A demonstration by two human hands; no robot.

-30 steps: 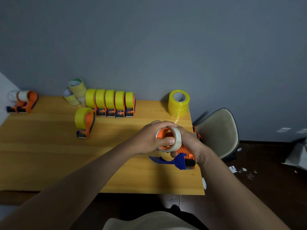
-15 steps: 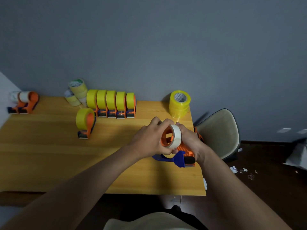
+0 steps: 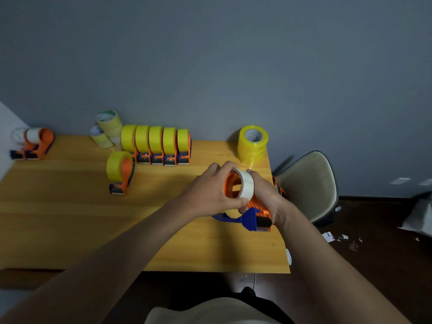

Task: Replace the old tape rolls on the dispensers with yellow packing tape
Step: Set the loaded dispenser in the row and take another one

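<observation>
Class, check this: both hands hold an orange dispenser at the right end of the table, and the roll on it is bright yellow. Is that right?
Not quite. The head view shows the roll on the orange dispenser is whitish, not bright yellow. The rest stands: the left hand and right hand hold it at the right end of the table.

Nothing here can be read. The top roll of the yellow tape stack (image 3: 252,146) shows dark printing inside its core, too small to make out. The pale rolls (image 3: 108,127) by the wall carry green marks on their cores, blurred beyond reading. A scrap of paper (image 3: 327,236) on the floor bears bluish print, equally illegible.
</observation>
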